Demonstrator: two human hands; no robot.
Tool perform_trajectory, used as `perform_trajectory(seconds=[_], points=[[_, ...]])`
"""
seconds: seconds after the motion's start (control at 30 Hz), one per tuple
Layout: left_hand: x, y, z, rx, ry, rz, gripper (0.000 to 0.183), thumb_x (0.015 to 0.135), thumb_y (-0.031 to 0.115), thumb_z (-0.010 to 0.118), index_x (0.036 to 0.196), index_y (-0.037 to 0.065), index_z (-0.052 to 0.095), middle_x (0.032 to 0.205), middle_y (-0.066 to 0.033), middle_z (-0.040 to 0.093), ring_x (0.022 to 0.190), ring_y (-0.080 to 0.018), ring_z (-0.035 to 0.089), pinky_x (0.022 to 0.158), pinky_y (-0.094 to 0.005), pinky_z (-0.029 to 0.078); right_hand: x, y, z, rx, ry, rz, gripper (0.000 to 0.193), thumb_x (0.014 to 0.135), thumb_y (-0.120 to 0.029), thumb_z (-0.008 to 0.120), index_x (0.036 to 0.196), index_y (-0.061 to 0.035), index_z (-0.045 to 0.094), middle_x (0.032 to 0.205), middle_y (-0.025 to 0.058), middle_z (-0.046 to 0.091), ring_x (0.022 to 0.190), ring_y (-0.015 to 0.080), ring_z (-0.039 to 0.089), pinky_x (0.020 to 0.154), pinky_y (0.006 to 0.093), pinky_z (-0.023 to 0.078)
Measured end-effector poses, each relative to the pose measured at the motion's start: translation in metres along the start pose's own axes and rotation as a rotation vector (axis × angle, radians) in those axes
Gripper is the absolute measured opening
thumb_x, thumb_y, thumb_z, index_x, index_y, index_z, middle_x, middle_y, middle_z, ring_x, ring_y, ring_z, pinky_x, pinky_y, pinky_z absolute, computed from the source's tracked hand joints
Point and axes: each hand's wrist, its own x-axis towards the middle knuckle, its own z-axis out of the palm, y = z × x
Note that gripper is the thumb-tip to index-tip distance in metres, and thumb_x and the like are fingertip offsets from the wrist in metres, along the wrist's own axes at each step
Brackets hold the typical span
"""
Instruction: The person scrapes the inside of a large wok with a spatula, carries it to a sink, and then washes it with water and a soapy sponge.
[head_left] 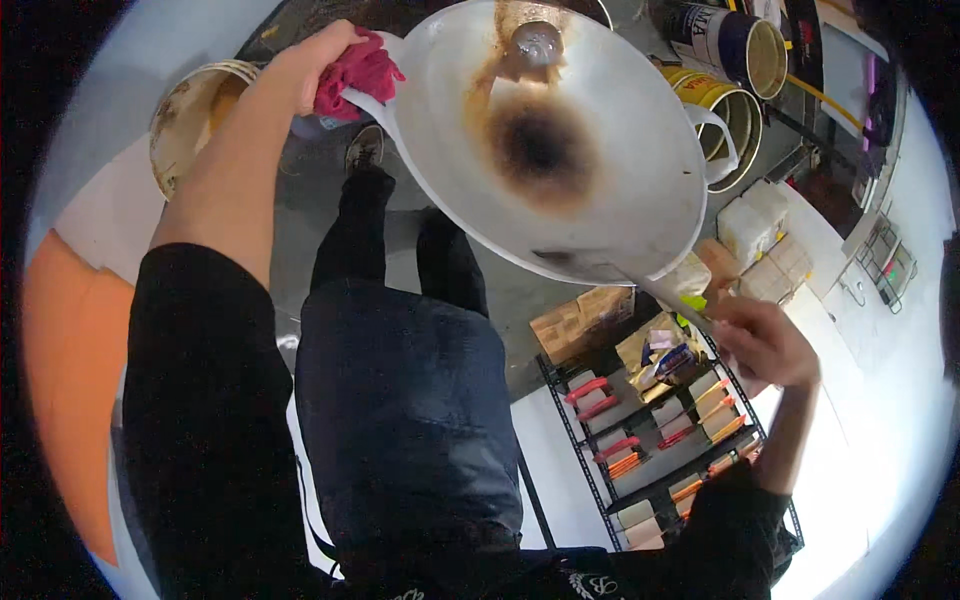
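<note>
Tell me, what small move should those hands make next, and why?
Perhaps the right hand should slide the utensil toward the dark patch in the pan: the utensil now reaches only near the rim, while the left hand grips a handle with a red cloth.

The left hand (325, 58) clasps a pink cloth (358, 78) at one handle of a large, tilted pale wok (640, 130) with a scorched patch, while the right hand (765, 345) grips a long-handled tool (678, 302) reaching its lower rim.
</note>
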Motion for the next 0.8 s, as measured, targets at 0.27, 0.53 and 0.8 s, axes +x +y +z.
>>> perform_trajectory(seconds=[0.27,0.53,0.8], points=[[0.023,0.014,0.008,0.042,0.063,0.0,0.038,0.093,0.041,0.041,0.102,0.014,0.066,0.089,-0.0033,0.07,0.08,-0.0177,0.066,0.071,-0.0414,0.053,0.254,-0.038,0.072,-0.345,0.556,-0.621,0.033,0.092,-0.024,0.051,0.114,0.0006,0.051,0.095,0.027,0.062,0.087,0.0452,0.06,0.077,0.0504,0.048],[0.021,0.0,0.015,0.027,0.008,-0.016,0.038,0.093,0.04,0.041,0.103,0.014,0.066,0.087,-0.0011,0.071,0.075,-0.016,0.067,0.066,-0.0374,0.053,0.182,-0.043,-0.001,-0.07,0.292,-0.16,0.037,0.089,-0.036,0.063,0.11,-0.0063,0.062,0.062,0.0022,0.053,0.047,0.0093,0.049,0.04,0.0264,0.04],[-0.002,0.0,0.022,0.075,-0.026,0.08,0.038,0.093,0.041,0.041,0.103,0.014,0.066,0.088,-0.0004,0.071,0.076,-0.0147,0.068,0.063,-0.0373,0.053,0.005,-0.006,-0.006,-0.023,-0.083,0.113,0.025,0.095,-0.021,0.058,0.116,-0.0069,0.057,0.065,0.0025,0.061,0.05,0.0073,0.053,0.043,0.0241,0.039]])
